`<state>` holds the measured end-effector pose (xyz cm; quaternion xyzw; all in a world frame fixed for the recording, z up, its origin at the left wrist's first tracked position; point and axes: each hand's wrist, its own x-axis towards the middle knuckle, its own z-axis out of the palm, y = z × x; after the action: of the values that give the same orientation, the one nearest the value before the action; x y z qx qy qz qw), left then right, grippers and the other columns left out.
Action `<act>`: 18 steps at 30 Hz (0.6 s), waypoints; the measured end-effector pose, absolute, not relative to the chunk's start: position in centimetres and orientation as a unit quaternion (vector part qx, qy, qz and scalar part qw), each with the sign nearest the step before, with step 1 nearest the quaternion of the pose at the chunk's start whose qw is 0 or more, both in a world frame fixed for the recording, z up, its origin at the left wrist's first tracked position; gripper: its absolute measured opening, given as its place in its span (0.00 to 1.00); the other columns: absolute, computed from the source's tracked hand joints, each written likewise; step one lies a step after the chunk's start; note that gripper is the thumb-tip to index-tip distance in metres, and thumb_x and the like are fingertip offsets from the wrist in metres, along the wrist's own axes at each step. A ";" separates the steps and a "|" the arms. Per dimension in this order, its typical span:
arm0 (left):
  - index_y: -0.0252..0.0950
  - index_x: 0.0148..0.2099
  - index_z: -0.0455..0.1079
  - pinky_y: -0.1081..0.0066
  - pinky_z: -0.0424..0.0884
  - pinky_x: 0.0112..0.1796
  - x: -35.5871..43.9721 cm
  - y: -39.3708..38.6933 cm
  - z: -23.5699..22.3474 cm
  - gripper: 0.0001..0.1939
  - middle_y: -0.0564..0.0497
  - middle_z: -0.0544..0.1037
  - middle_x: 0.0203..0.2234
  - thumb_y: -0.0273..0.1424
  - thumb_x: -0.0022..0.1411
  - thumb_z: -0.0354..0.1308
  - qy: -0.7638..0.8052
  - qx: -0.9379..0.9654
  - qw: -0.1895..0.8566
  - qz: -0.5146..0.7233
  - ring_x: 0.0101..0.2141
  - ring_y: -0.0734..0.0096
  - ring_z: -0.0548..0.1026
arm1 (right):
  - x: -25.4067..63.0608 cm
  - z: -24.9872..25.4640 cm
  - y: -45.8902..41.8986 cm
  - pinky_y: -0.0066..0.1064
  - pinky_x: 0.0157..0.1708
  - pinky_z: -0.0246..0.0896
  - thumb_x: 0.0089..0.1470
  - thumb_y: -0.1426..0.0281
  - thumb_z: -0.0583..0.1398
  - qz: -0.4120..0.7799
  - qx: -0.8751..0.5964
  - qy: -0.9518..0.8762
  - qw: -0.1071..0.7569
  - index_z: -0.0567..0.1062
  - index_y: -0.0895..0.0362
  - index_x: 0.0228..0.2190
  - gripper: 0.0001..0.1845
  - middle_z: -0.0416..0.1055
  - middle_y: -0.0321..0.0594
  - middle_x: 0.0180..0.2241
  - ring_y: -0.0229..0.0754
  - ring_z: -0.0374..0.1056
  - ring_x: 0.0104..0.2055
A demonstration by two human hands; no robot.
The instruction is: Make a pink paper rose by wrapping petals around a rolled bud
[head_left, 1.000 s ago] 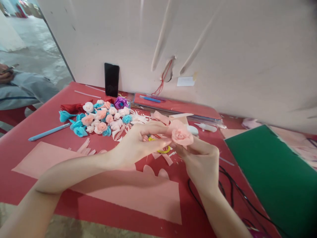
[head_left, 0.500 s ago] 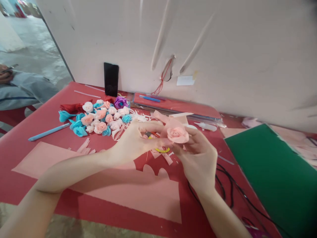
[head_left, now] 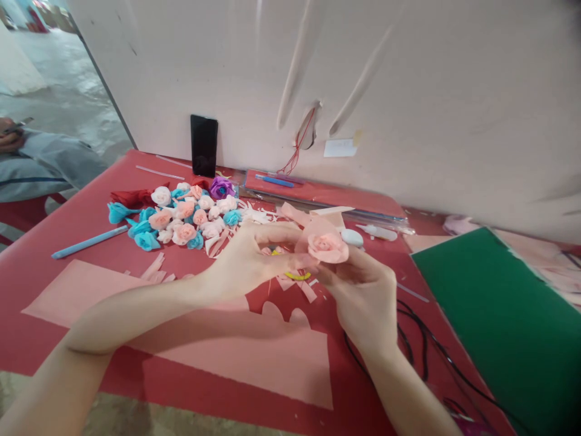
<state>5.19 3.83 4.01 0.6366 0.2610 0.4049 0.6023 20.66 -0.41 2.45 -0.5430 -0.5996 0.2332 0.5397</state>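
A pink paper rose (head_left: 327, 247) is held up above the table between both hands. My left hand (head_left: 254, 254) pinches a loose petal on the rose's left side between thumb and fingers. From the right and below, my right hand (head_left: 363, 290) grips the base of the rose, its fingers curled behind the petals. Under the hands lie pink paper scraps (head_left: 305, 290) and a yellow curved handle (head_left: 298, 275), partly hidden. A large sheet of pink paper (head_left: 254, 357) with a scalloped cut edge lies in front of me.
Finished paper flowers (head_left: 184, 233) in pink, blue, white and purple are heaped at the left. A phone (head_left: 204, 146) leans on the wall. A blue pen (head_left: 89, 242), a small glue bottle (head_left: 377, 232), black cables (head_left: 422, 333) and a green board (head_left: 503, 321) lie around. At far left, a person sits.
My right hand has turned slightly, its fingers shifting round the rose's base, and more of a white oval object behind it shows. The left hand stays nearly still.
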 end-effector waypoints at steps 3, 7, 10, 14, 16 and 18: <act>0.34 0.30 0.74 0.78 0.70 0.26 5.1 3.7 4.1 0.03 0.53 0.76 0.24 0.27 0.54 0.60 0.256 0.639 0.608 0.396 0.28 0.73 0.75 | 20.9 2.5 -0.3 0.29 0.23 0.59 0.42 0.69 0.65 0.281 -0.528 -0.604 0.527 0.77 0.54 0.23 0.03 0.71 0.33 0.21 0.35 0.61 0.22; 0.34 0.30 0.74 0.78 0.70 0.26 5.1 3.7 4.1 0.02 0.54 0.76 0.23 0.28 0.54 0.61 0.252 0.635 0.611 0.401 0.27 0.74 0.76 | 20.8 2.7 -0.4 0.29 0.24 0.60 0.42 0.70 0.65 0.288 -0.530 -0.601 0.524 0.76 0.55 0.20 0.04 0.69 0.32 0.18 0.36 0.63 0.22; 0.34 0.30 0.74 0.78 0.70 0.26 5.2 3.6 4.1 0.03 0.53 0.76 0.24 0.28 0.54 0.61 0.248 0.626 0.613 0.414 0.27 0.75 0.75 | 20.6 2.8 -0.3 0.29 0.27 0.63 0.43 0.70 0.65 0.287 -0.516 -0.605 0.533 0.77 0.54 0.21 0.02 0.72 0.33 0.20 0.37 0.66 0.26; 0.33 0.29 0.73 0.77 0.71 0.26 5.2 3.5 4.0 0.04 0.52 0.76 0.25 0.29 0.54 0.61 0.247 0.616 0.622 0.416 0.27 0.75 0.75 | 20.6 2.3 -0.3 0.30 0.28 0.65 0.43 0.69 0.66 0.285 -0.502 -0.606 0.547 0.76 0.53 0.19 0.06 0.73 0.33 0.21 0.38 0.67 0.26; 0.33 0.29 0.73 0.77 0.71 0.27 5.2 3.5 4.0 0.05 0.53 0.75 0.24 0.29 0.55 0.60 0.244 0.616 0.626 0.413 0.27 0.75 0.74 | 20.7 1.9 -0.3 0.31 0.28 0.65 0.43 0.69 0.66 0.280 -0.498 -0.602 0.559 0.76 0.53 0.19 0.05 0.73 0.33 0.21 0.38 0.68 0.26; 0.33 0.29 0.73 0.77 0.71 0.27 5.2 3.5 3.9 0.05 0.53 0.75 0.24 0.29 0.55 0.60 0.240 0.618 0.624 0.414 0.27 0.75 0.74 | 20.8 1.6 -0.3 0.31 0.27 0.65 0.43 0.70 0.66 0.275 -0.496 -0.597 0.567 0.77 0.52 0.21 0.03 0.73 0.33 0.21 0.38 0.67 0.25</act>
<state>5.19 3.54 3.90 0.6176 0.2399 0.4137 0.6243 20.80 -0.31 1.57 -0.4963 -0.5975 0.2749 0.5667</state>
